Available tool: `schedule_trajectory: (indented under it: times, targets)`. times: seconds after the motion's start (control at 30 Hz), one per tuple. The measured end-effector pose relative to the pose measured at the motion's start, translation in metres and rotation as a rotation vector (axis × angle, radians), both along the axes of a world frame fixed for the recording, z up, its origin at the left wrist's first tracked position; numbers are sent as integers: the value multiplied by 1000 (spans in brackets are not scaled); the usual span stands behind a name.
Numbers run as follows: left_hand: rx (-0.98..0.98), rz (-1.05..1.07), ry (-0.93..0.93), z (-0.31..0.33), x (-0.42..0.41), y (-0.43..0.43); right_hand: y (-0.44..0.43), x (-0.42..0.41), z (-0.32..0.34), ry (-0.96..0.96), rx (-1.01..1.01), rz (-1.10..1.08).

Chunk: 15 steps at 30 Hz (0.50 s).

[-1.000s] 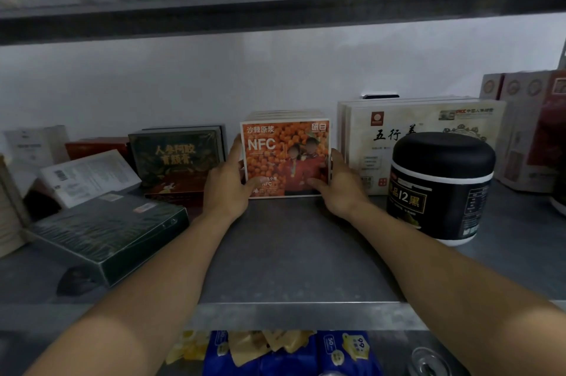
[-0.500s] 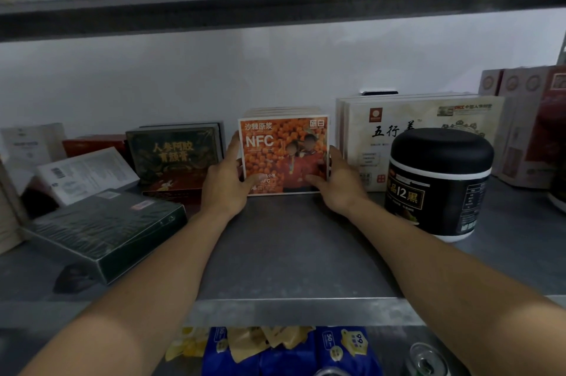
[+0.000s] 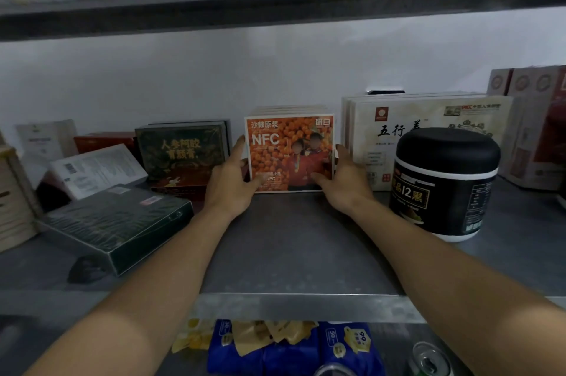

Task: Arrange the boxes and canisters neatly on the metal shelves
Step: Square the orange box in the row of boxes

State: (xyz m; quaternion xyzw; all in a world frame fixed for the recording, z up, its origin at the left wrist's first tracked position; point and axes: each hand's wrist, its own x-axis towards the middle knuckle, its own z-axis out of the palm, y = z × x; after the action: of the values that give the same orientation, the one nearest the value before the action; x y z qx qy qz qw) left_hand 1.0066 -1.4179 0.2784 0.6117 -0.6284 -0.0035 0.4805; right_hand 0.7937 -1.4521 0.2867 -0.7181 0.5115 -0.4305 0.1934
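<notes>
Orange NFC box (image 3: 291, 152) upright; black canister (image 3: 444, 182) right of it.

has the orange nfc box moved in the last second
No. The orange NFC box keeps its gap to the white box beside it.

Only real open lane is the bare middle of the metal shelf (image 3: 300, 253), running straight back to the orange NFC box (image 3: 291, 142). Left side's blocked by the flat green box (image 3: 113, 222) jutting forward, right side by the black canister (image 3: 444, 185), and the upper shelf (image 3: 275, 11) caps headroom.
</notes>
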Motion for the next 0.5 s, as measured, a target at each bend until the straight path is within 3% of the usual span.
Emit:
schedule_trajectory:
  times: [0.33, 0.5]
  targets:
    - [30, 100, -25, 6, -9, 32, 38, -3, 7, 157, -32, -92]
    - [60, 93, 3, 6, -18, 55, 57, -7, 12, 140, -10, -110]
